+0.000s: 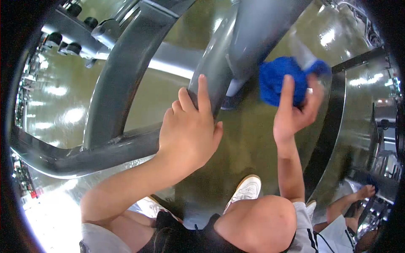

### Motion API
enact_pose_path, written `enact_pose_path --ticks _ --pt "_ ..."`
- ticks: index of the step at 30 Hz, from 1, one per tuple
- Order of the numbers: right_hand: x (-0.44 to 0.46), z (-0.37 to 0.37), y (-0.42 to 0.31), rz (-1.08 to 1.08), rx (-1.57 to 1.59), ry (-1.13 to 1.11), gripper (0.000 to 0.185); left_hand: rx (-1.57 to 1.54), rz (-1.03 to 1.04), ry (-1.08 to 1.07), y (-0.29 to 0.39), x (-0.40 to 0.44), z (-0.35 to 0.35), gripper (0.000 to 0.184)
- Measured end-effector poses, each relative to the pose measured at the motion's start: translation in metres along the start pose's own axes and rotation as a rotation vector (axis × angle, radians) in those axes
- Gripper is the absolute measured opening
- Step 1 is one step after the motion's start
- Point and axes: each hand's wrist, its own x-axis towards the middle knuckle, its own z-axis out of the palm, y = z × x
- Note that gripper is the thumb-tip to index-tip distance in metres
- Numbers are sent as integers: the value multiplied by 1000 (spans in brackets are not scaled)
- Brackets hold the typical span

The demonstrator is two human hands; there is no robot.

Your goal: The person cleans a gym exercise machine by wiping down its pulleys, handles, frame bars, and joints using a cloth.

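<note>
My left hand (187, 130) rests on the grey metal tube (213, 59) of a large frame, its index finger stretched along the tube and its other fingers apart. To the right, my right hand (293, 116) is raised with a crumpled blue cloth (276, 80) between thumb and fingers. The cloth bunches up above the fingertips, beside the thick grey upright (270, 25). Motion smears the fingers and the cloth's right end a little.
A curved grey post (120, 67) and a low bent tube (76, 162) stand at left. Dark round knobs (90, 22) line a bar at upper left. My white shoe (249, 187) is on the shiny floor (244, 143). A mirror (358, 139) at right reflects a person.
</note>
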Motion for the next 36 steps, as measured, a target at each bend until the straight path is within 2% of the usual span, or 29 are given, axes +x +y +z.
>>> enact_pose_path --ticks 1,3,6,10,13,14,16,20,22,24,26,27,28,30,32,34,36 --pt "11 3 -7 -6 4 -11 37 -9 -10 1 0 -1 0 87" --pt "31 19 -11 -458 55 195 40 -33 -11 3 1 -2 0 86" --pt "30 55 3 -528 68 132 37 3 -6 31 -1 -1 2 86" --pt "-28 68 39 -436 -19 -9 41 14 -28 -10 0 0 -1 85" --pt "-83 56 71 -447 -223 -277 28 8 -29 14 -1 0 0 85" --pt "-88 54 75 -450 -208 -306 25 12 -21 -2 -1 0 -1 85" --pt "-99 42 83 -405 -257 -570 19 2 -20 -9 -1 0 0 85" --pt "-92 33 73 -326 -272 -761 20 -19 1 21 -3 1 3 84" --pt "-72 30 60 -333 -122 -577 23 -25 2 25 -3 1 5 84" --pt "-49 26 45 -286 -117 -454 33 -2 14 50 -3 1 4 82" --pt "-11 28 25 -364 -86 -301 32 12 14 49 -3 2 4 82" --pt "15 30 10 -515 -127 -207 31 32 15 47 -3 2 4 82" --pt "42 29 -12 -576 -206 -173 28 26 12 47 -3 2 4 82" --pt "89 40 -43 -738 -149 52 24 84 12 -11 -3 3 5 81" --pt "120 43 -69 -885 -307 145 26 59 14 0 -4 3 4 80" --pt "125 59 -71 -836 -220 272 23 32 15 18 -3 3 3 80" --pt "113 56 -69 -889 -400 87 19 82 7 10 -3 3 5 79"
